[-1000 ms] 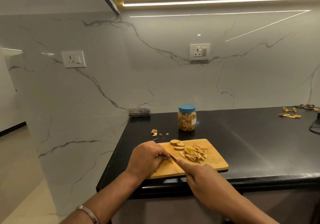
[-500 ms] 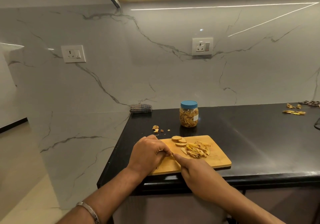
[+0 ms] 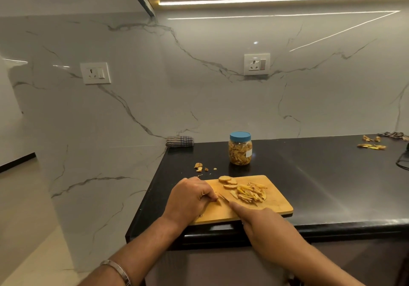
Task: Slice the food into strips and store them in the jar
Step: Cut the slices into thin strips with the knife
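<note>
1. A wooden cutting board [image 3: 274,206] lies on the black surface [image 3: 332,175], near its front edge and left corner.
2. The left hand [image 3: 190,199] rests on the board's left part, its fingers curled down and pinching a small piece of the food [image 3: 218,201] against the wood.
3. The right hand [image 3: 267,230] comes in from the lower right with its forefinger stretched along the back of a knife [image 3: 223,197]; the remaining fingers are hidden beneath the hand, yet they plainly grip the handle.
4. Only a short stretch of the knife blade shows, between the two hands, set just beside the pinched piece.
5. A loose heap of cut strips [image 3: 251,194] lies in the middle of the board, right of the blade.
6. Three round slices [image 3: 228,182] sit near the board's far edge, just behind the heap.
7. The jar [image 3: 240,150] stands upright on the surface behind the board, apart from it, its blue lid [image 3: 240,135] on and pale strips filling it most of the way up.
8. A few small scraps [image 3: 200,167] lie on the surface to the left of the jar.
9. A folded checked cloth [image 3: 179,141] sits at the back left corner, against the marble wall.
10. More peelings [image 3: 371,146] lie far off to the right.
</note>
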